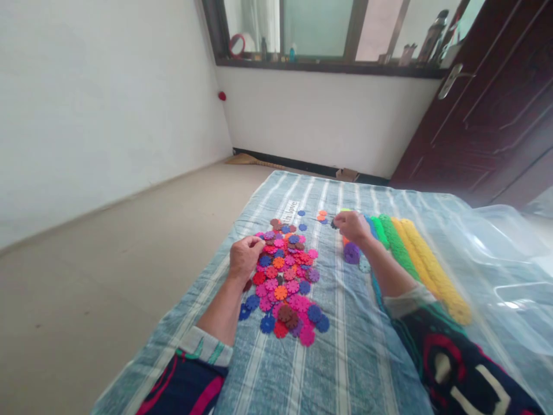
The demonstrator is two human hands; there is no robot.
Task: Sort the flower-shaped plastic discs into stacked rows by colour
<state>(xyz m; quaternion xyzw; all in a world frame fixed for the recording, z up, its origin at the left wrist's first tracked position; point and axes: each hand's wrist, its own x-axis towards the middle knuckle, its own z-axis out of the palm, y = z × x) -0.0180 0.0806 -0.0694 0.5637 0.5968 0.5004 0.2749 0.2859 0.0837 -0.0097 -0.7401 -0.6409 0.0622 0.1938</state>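
A loose heap of flower-edged, notched plastic discs in pink, red, blue, orange, purple and brown point(288, 272) lies on a blue-grey striped cloth point(345, 369). At its left edge, the left hand point(246, 257) has thumb and fingertips drawn together; whether a disc is between them cannot be told. The right hand point(352, 226), fingers narrowly bunched, is at a small dark disc point(334, 224), its grip unclear. Loose orange discs point(322, 215) lie just beyond it. Rows of stacked discs in green point(400, 251) and yellow point(436, 271) lie right of that hand, and the right forearm partly covers a blue row. A purple stack point(351, 253) sits below the hand, a pale blue disc point(365, 264) beside it. Clear plastic containers point(503, 233) stand at the far right.
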